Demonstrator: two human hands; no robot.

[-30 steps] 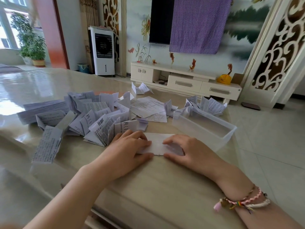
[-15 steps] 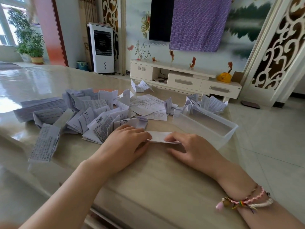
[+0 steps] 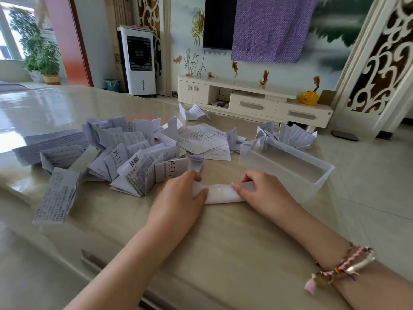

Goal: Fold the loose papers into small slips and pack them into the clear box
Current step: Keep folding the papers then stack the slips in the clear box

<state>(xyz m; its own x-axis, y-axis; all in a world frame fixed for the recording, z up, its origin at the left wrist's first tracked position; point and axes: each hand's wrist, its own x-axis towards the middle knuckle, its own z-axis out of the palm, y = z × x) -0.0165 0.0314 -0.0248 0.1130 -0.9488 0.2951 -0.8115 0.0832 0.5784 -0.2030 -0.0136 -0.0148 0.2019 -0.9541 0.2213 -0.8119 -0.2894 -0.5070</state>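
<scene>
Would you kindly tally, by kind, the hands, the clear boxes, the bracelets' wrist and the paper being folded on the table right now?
Hands: 2, the left hand and the right hand, each on the paper
Folded white paper under the hands: 1
Clear box: 1
Wrists with bracelets: 1, the right
Total: 5
The loose leaflets overlap too much to count.

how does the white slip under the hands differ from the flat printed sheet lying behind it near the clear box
The narrow white folded paper slip is creased into a long strip; the flat printed sheet lies unfolded and wide. The slip shows an almost blank face, the sheet dense print. The left hand and right hand hold the slip's ends; nothing touches the sheet. Both rest on the beige table, outside the clear plastic box.
</scene>
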